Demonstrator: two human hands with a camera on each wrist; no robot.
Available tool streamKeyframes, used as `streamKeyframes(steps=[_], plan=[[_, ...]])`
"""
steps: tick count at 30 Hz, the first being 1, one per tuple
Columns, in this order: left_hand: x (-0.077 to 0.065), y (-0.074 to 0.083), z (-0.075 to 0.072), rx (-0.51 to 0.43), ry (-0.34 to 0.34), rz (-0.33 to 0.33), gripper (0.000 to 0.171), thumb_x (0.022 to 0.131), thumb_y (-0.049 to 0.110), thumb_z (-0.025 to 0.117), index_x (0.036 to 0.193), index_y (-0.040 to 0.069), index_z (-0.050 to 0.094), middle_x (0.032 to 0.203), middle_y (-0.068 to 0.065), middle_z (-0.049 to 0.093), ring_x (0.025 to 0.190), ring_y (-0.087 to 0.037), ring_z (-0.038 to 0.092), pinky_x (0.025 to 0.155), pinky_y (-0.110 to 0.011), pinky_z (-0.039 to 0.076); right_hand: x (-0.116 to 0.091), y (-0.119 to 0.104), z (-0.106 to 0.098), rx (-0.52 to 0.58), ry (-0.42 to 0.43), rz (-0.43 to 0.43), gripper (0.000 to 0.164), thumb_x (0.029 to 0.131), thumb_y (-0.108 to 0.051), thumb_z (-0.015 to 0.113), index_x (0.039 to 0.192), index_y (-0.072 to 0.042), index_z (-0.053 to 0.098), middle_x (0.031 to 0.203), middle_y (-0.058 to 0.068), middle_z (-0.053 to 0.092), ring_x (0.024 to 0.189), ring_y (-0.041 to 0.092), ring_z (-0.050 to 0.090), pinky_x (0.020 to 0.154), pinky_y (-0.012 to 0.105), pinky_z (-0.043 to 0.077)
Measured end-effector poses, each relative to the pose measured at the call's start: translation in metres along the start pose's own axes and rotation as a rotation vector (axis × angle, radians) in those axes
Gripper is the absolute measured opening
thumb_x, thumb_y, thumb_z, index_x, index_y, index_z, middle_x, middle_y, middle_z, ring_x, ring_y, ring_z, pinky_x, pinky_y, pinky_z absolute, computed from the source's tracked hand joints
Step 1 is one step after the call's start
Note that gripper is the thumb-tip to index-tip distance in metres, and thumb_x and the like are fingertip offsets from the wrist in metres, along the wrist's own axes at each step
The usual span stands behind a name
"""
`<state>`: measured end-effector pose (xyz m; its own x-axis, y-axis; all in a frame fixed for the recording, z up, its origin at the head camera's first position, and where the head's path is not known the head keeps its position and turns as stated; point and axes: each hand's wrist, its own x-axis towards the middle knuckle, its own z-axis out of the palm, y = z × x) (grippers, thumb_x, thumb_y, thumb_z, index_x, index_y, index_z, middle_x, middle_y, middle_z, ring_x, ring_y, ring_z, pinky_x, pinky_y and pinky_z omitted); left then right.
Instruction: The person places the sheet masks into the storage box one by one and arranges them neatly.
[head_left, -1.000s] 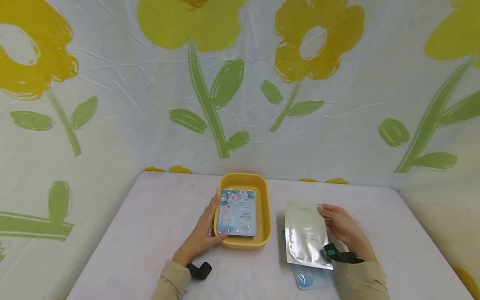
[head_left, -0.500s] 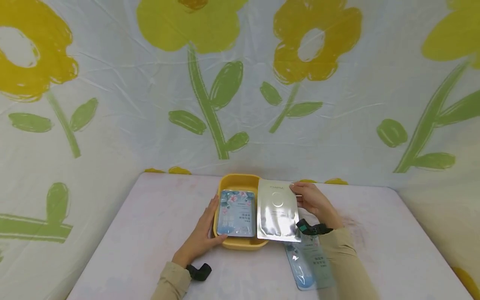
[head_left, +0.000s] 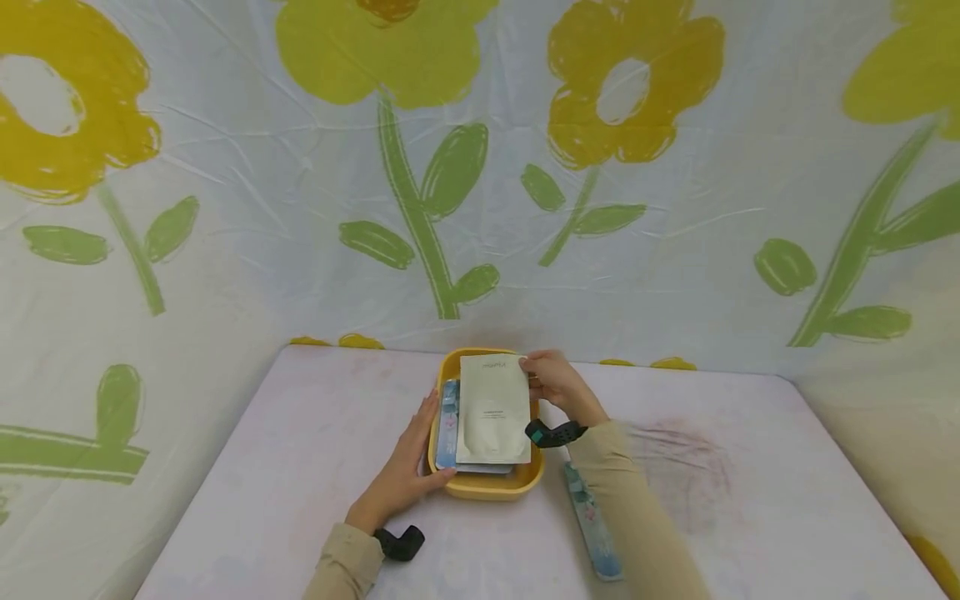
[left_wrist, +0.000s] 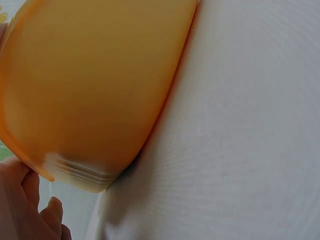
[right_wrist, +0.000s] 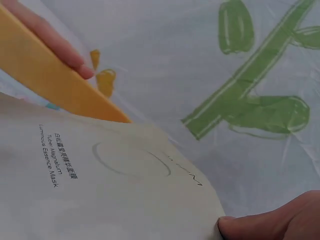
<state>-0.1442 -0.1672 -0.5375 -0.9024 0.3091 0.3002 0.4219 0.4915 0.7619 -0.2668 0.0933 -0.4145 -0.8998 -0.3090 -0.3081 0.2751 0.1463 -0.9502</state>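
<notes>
In the head view, my right hand (head_left: 558,383) pinches the far right corner of a pale silver sheet mask packet (head_left: 495,417) over a yellow plastic box (head_left: 491,492). The right wrist view shows the thumb on that packet (right_wrist: 110,185), whose print reads Luminous Essence Mask. Beneath it in the box lies a blue floral packet (head_left: 447,437), mostly covered. My left hand (head_left: 405,467) holds the box at its left side, thumb on the near corner; its fingertips (left_wrist: 52,215) meet the rim in the left wrist view.
Another blue floral packet (head_left: 596,529) lies on the table right of the box, partly hidden by the right forearm. The pale table (head_left: 300,433) meets a flower-printed cloth wall (head_left: 315,275) behind. Both wrists wear black camera straps.
My right hand has carried the silver packet leftward, off the blue packet on the table and over the box. The left hand and the box have stayed put.
</notes>
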Motion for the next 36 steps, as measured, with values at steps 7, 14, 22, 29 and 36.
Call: streamKeyframes(steps=[7,14,22,29,36], plan=[[0.000,-0.001,0.001,0.011,-0.003,0.033,0.104,0.088,0.047,0.070,0.161,0.017,0.003,0.167,0.000,0.000,0.153,-0.023,0.000,0.123,-0.040,0.002,0.008,0.014,0.023,-0.079,0.064,0.000,0.026,0.104,-0.004,0.040,0.092,0.009,0.059,0.102,0.021,0.064,0.072,0.020,0.061,0.062,0.027,0.054],[0.001,0.000,0.001,0.007,0.006,0.050,0.104,0.088,0.045,0.071,0.161,0.016,0.003,0.167,-0.001,0.001,0.153,-0.025,0.001,0.122,-0.034,0.001,0.004,0.020,0.028,-0.083,0.060,-0.016,0.043,0.097,0.001,0.040,0.138,0.013,0.045,0.137,0.029,0.049,0.112,0.035,0.057,0.095,0.044,0.052],[0.001,0.000,0.001,0.012,0.008,0.024,0.106,0.087,0.045,0.072,0.161,0.018,0.003,0.167,0.001,0.001,0.153,-0.022,0.001,0.123,-0.036,0.002,-0.011,0.025,0.025,-0.002,-0.056,-0.044,0.060,0.105,-0.010,0.040,0.153,0.012,0.012,0.160,0.029,0.008,0.147,0.041,0.016,0.118,0.053,0.021],[0.001,-0.004,0.001,0.015,0.018,0.040,0.105,0.086,0.044,0.072,0.161,0.017,0.003,0.167,0.000,0.001,0.153,-0.024,0.001,0.122,-0.034,0.001,-0.024,0.019,0.021,0.060,-0.130,-0.121,0.055,0.106,-0.006,0.035,0.151,0.017,0.013,0.160,0.032,0.009,0.148,0.042,0.010,0.120,0.050,0.015],[0.001,-0.004,0.000,0.011,0.007,0.045,0.105,0.087,0.043,0.073,0.161,0.017,0.004,0.167,-0.001,0.001,0.152,-0.025,0.001,0.122,-0.032,0.001,-0.044,0.005,0.005,0.162,-0.182,-0.097,0.060,0.107,-0.013,0.036,0.152,0.015,0.008,0.161,0.030,0.006,0.147,0.046,0.013,0.121,0.049,0.014]])
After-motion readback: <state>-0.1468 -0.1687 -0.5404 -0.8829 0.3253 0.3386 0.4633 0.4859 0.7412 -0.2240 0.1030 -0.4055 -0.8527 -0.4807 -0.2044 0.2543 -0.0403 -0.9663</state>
